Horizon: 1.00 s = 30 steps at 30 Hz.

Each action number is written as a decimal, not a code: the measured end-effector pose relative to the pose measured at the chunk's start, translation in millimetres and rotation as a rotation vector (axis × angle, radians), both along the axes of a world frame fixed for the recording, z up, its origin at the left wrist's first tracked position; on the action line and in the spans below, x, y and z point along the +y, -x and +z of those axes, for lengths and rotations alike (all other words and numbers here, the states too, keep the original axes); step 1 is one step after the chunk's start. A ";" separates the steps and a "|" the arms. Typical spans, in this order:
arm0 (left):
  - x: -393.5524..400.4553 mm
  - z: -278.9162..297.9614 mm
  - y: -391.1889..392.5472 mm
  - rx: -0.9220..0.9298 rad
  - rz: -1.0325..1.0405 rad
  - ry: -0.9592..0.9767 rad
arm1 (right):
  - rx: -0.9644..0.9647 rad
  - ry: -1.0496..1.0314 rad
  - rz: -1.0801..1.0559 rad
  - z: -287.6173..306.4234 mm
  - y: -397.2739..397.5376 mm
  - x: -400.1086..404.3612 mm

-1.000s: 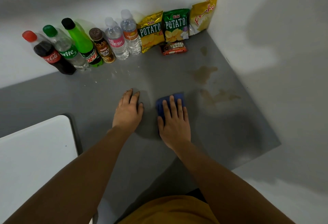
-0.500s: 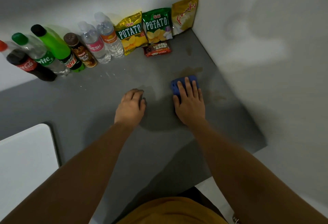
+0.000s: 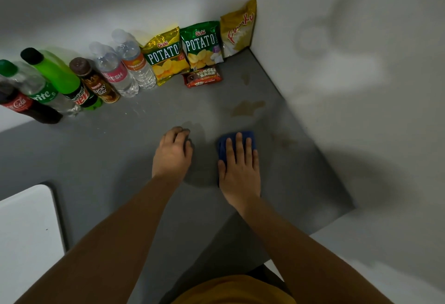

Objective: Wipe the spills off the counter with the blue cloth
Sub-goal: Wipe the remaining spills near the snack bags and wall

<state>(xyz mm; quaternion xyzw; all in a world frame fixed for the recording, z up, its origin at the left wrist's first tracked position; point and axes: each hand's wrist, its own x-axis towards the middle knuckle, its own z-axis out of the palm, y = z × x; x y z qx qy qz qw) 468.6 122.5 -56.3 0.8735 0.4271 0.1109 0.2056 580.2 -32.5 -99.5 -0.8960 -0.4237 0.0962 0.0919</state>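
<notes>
Progress shows on the grey counter [image 3: 120, 159]: half a second ago your right hand [image 3: 239, 171] had pushed the blue cloth [image 3: 237, 143] far up to the near edge of the brown spill [image 3: 248, 108], and now it has drawn back toward you, leaving that patch uncovered. The patch still reads as a clear brown stain, so judge that stroke as only partly effective. A fainter smear [image 3: 285, 141] lies to the right of the cloth, close to the side wall, and a small spot [image 3: 245, 78] sits farther off beside the fudge bar packet [image 3: 202, 77]. You have three marks left, so the wiping looks well short of done. The cloth lies flat on the counter under your right palm, its far edge and left side showing past your fingers [image 3: 238, 142], which are spread slightly apart and pressing down on it rather than gripping. Your left hand [image 3: 172, 153] rests on the bare counter just left of the cloth, not touching it, fingers curled together with nothing held. Another pass will probably need a longer reach, to carry the cloth fully over the brown patch. Keep it clear of the snack bags and bottles lined along the far wall.
</notes>
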 end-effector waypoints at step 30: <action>8.1 16.1 -15.4 0.050 0.027 0.011 | 0.016 0.008 -0.119 7.1 -71.2 -5.3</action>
